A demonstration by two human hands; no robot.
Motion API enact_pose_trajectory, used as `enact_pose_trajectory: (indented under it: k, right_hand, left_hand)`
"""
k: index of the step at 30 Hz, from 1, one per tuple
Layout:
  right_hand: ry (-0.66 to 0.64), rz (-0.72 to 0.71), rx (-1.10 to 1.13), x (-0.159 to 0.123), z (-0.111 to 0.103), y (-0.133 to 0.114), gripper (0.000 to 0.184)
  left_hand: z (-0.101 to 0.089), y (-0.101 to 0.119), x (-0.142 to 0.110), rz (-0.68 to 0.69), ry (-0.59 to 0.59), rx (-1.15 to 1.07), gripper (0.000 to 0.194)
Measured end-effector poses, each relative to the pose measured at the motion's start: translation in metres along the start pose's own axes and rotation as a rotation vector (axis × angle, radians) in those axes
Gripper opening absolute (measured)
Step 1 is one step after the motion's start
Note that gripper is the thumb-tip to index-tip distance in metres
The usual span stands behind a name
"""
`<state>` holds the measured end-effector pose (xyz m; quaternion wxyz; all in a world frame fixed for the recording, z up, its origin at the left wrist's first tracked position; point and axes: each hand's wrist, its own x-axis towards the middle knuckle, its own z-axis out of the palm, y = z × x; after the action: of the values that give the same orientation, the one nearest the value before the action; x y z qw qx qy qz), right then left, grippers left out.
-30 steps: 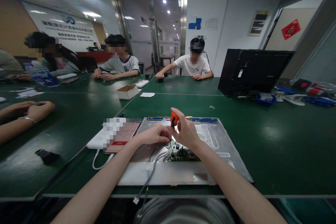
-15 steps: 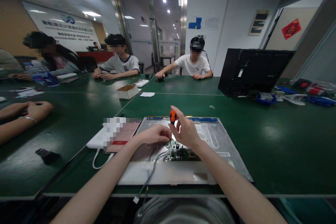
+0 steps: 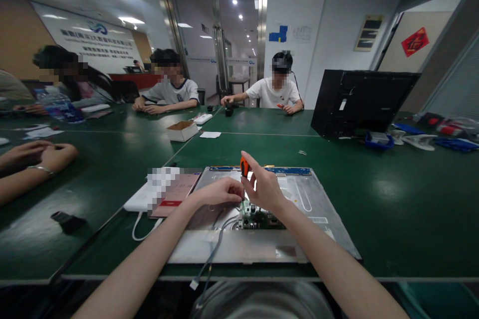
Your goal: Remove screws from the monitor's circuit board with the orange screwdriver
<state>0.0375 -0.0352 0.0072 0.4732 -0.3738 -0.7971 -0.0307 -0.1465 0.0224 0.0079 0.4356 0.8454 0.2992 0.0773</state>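
Note:
An orange-and-black screwdriver (image 3: 244,166) stands upright in the fingers of my right hand (image 3: 266,188). Its tip points down at the left end of a green circuit board (image 3: 258,215). My left hand (image 3: 223,191) is beside the shaft, fingers closed together near the tip; whatever they pinch is hidden. Under both hands lies a flat metal display panel (image 3: 322,199), with a blue strip board (image 3: 294,171) along its far edge. Grey cables (image 3: 217,244) run from the circuit board over the panel's near edge and end in a white connector (image 3: 193,284).
Left of the panel lie a pink-screened phone (image 3: 179,190) and a white power bank (image 3: 140,200) with a cable. A small open box (image 3: 182,131) stands farther back. A black monitor shell (image 3: 362,102) stands at right. Another person's hands (image 3: 48,159) rest at left; several people sit across.
The screwdriver handle has turned and shifted slightly left in my right hand. My left hand stays put. Across the table, a person's hands have moved slightly.

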Motion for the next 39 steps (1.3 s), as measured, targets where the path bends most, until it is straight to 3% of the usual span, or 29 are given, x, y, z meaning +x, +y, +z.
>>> enact_pose_trajectory:
  k: [7,21,30,39]
  right_hand:
    - [0.022,0.028,-0.009,-0.0013,0.0049,0.0033,0.064]
    - [0.048,0.049,0.041,-0.0004,0.0046,0.0019,0.06]
    - [-0.008,0.013,0.034,-0.0008,0.0,0.0001,0.062]
    - [0.042,0.02,0.063,-0.0002,0.0028,0.0017,0.058]
  left_hand:
    - [-0.0014,0.0014,-0.0002,-0.037,0.016,0.075,0.017]
    - [-0.0001,0.002,-0.0009,-0.003,0.014,0.01,0.018]
    - [-0.0008,0.0027,-0.0007,-0.003,0.006,0.04,0.019]
    - [0.0001,0.0067,-0.0022,0.016,0.008,0.007,0.015]
